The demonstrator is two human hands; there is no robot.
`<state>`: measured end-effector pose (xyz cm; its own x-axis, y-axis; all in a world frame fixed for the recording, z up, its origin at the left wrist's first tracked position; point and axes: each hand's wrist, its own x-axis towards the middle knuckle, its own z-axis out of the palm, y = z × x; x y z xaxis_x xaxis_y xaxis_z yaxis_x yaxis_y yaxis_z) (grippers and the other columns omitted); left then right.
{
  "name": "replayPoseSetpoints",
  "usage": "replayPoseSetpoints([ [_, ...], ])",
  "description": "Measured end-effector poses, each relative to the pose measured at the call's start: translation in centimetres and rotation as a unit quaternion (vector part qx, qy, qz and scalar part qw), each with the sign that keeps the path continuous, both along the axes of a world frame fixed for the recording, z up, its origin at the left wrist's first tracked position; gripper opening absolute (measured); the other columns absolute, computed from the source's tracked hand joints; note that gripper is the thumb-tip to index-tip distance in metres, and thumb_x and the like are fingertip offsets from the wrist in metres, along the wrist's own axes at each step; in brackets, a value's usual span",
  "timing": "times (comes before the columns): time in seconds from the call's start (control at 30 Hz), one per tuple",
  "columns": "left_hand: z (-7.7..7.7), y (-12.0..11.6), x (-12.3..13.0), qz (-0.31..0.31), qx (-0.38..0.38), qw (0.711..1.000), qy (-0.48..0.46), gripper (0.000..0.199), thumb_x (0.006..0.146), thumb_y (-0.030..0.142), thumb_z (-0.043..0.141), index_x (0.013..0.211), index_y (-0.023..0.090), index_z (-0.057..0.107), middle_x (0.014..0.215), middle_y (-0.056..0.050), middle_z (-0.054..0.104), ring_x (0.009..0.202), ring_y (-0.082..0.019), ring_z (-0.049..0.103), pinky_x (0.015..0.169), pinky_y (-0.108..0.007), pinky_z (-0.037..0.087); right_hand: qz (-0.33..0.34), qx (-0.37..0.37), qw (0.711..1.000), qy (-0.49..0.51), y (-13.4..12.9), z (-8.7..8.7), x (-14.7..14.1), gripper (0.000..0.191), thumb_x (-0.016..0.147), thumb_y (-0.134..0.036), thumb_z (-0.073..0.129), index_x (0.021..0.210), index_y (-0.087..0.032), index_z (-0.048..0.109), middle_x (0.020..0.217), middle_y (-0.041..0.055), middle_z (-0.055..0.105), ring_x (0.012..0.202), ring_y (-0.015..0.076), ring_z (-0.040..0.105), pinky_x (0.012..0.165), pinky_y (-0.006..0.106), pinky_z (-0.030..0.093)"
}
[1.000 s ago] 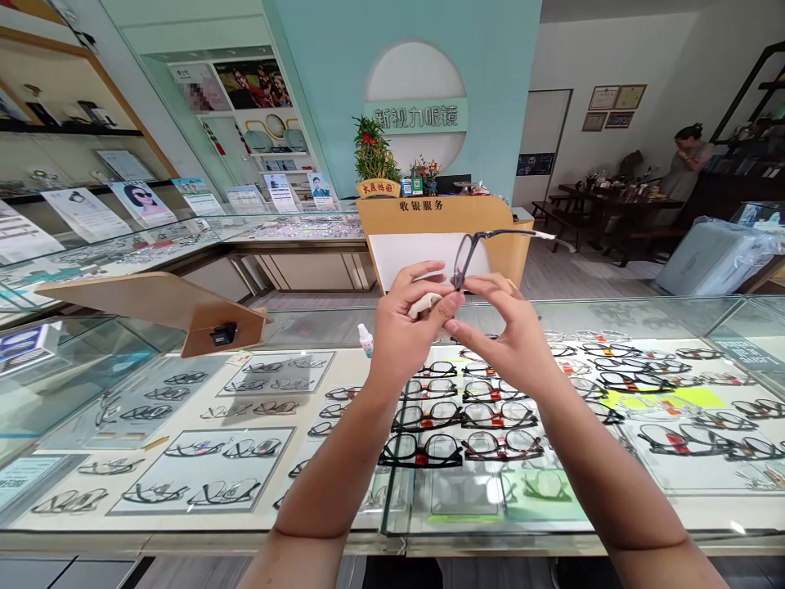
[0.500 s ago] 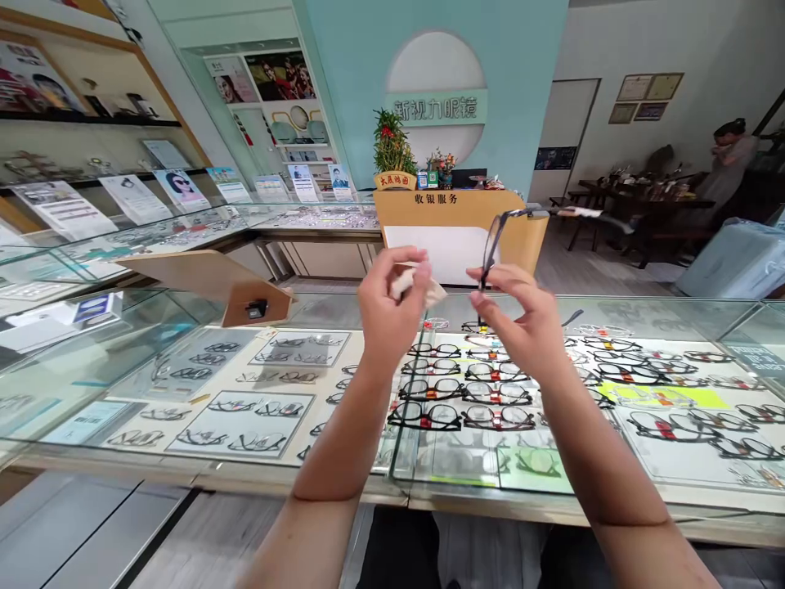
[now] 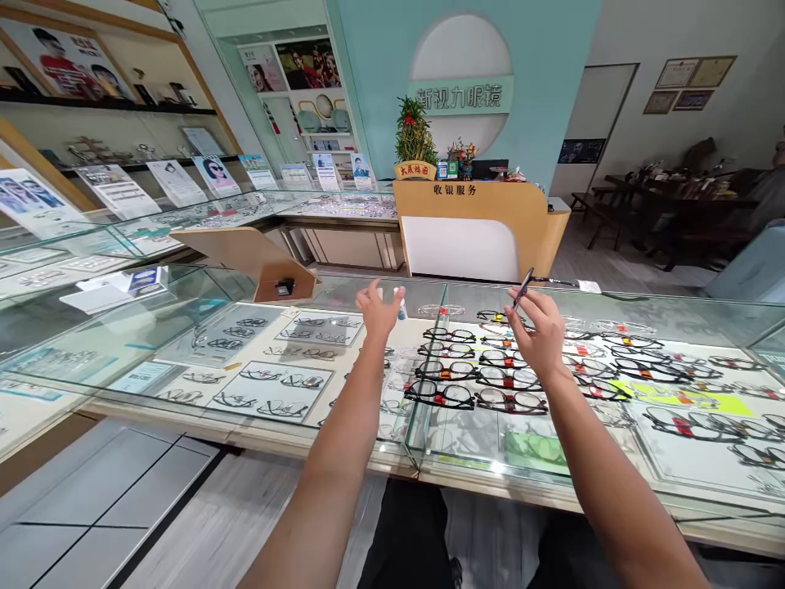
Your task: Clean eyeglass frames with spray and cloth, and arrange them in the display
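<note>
My right hand [image 3: 540,331] pinches a pair of dark-framed eyeglasses [image 3: 523,288] above the glass display case. A dark temple arm stretches out to the right, with a white tag [image 3: 589,286] at its end. My left hand [image 3: 377,311] is over the back part of the counter, its fingers spread apart. Close by its thumb stands a small white bottle [image 3: 402,307], partly hidden by the hand. Something pale shows behind the fingers, too covered to name.
Rows of eyeglasses [image 3: 446,370] lie inside the glass display case [image 3: 374,454] below my hands. A slanted wooden board [image 3: 245,249] stands on the counter to the left. Beyond are a cashier desk [image 3: 531,209] and a dark table [image 3: 687,188], with a person partly visible at the far right.
My left hand has moved down and away from the eyeglasses, and its fingers have opened; the pale cloth it held no longer shows clearly. My right hand has lowered the eyeglasses and turned them.
</note>
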<state>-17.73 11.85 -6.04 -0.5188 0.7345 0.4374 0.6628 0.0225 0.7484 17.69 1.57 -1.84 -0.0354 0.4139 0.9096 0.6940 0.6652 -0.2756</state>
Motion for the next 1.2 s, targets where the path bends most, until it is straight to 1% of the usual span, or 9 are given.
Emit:
replayPoseSetpoints([
  [0.13,-2.1,1.5,0.2,-0.027,-0.065,0.997,0.024,0.078,0.085,0.064,0.086,0.149,0.024,0.065,0.165,-0.025,0.042,0.157,-0.047,0.036,0.126,-0.059,0.037,-0.001,0.009,1.0,-0.022,-0.1,0.0,0.1,0.031,0.11,-0.034,0.067,0.137,-0.027,0.079,0.133,0.0146,0.082,0.122,0.0334,0.077,0.106,0.054,0.061],
  [0.3,-2.9,2.1,-0.3,-0.051,-0.117,0.991,0.029,0.05,0.088,0.048,0.084,0.129,0.022,0.073,0.154,-0.022,0.056,0.152,-0.045,0.041,0.122,-0.058,0.041,-0.009,0.014,1.0,-0.023,0.4,-0.5,0.3,0.03,0.11,-0.037,0.066,0.134,-0.026,0.081,0.13,0.015,0.083,0.118,0.0334,0.078,0.104,0.053,0.063],
  [0.43,-2.6,2.6,-0.4,-0.067,-0.142,0.988,0.004,0.039,0.096,0.044,0.079,0.126,0.02,0.073,0.135,-0.014,0.07,0.136,-0.036,0.059,0.118,-0.056,0.048,-0.019,0.002,1.0,-0.019,0.7,-1.0,0.2,0.03,0.11,-0.04,0.065,0.13,-0.027,0.083,0.127,0.0147,0.083,0.116,0.0337,0.078,0.102,0.054,0.065],
  [0.53,-2.4,2.6,-0.1,-0.069,-0.155,0.985,-0.026,0.043,0.104,0.049,0.074,0.132,0.017,0.071,0.137,-0.012,0.07,0.125,-0.029,0.067,0.112,-0.054,0.055,-0.024,-0.014,1.0,-0.011,0.7,-1.2,0.1,0.031,0.11,-0.042,0.064,0.13,-0.027,0.083,0.127,0.014,0.083,0.118,0.0336,0.077,0.105,0.054,0.064],
  [0.73,-0.8,1.1,0.6,-0.055,-0.101,0.989,-0.091,0.031,0.098,0.044,0.071,0.122,0.023,0.069,0.135,-0.019,0.069,0.143,-0.043,0.054,0.115,-0.063,0.047,-0.028,-0.024,0.999,0.002,0.8,-1.1,0.1,0.035,0.111,-0.046,0.063,0.129,-0.026,0.085,0.126,0.0142,0.083,0.116,0.0328,0.078,0.104,0.051,0.064],
  [0.87,1.5,-0.2,2.7,-0.137,-0.004,0.981,-0.139,0.028,0.098,0.042,0.063,0.119,0.024,0.064,0.14,-0.018,0.068,0.143,-0.038,0.054,0.115,-0.057,0.05,-0.006,-0.028,0.999,0.036,0.5,-0.8,0.1,0.034,0.112,-0.045,0.059,0.122,-0.027,0.087,0.123,0.0122,0.085,0.116,0.0314,0.078,0.105,0.051,0.063],
  [1.0,3.1,-2.2,6.5,-0.292,0.039,0.935,-0.197,0.036,0.088,0.056,0.066,0.106,0.026,0.058,0.12,-0.009,0.072,0.115,-0.027,0.067,0.093,-0.043,0.062,0.052,-0.056,0.994,0.077,0.2,-0.5,-0.6,0.042,0.113,-0.052,0.054,0.106,-0.027,0.088,0.11,0.0116,0.086,0.112,0.0306,0.078,0.103,0.05,0.062],
  [1.1,4.0,-4.5,8.9,-0.389,0.023,0.89,-0.235,0.05,0.084,0.074,0.062,0.094,0.025,0.056,0.098,-0.009,0.067,0.092,-0.025,0.066,0.07,-0.039,0.059,0.122,-0.115,0.981,0.095,-0.4,-0.3,-1.3,0.048,0.113,-0.059,0.053,0.105,-0.025,0.086,0.107,0.012,0.084,0.106,0.0289,0.076,0.097,0.046,0.061],
  [1.2,5.1,-6.8,10.0,-0.507,-0.015,0.804,-0.311,0.071,0.089,0.094,0.038,0.081,0.025,0.052,0.083,-0.009,0.057,0.08,-0.025,0.06,0.06,-0.039,0.051,0.196,-0.178,0.958,0.111,-1.0,0.0,-1.9,0.049,0.111,-0.062,0.056,0.104,-0.024,0.085,0.103,0.0094,0.081,0.097,0.0258,0.073,0.092,0.041,0.058],
])
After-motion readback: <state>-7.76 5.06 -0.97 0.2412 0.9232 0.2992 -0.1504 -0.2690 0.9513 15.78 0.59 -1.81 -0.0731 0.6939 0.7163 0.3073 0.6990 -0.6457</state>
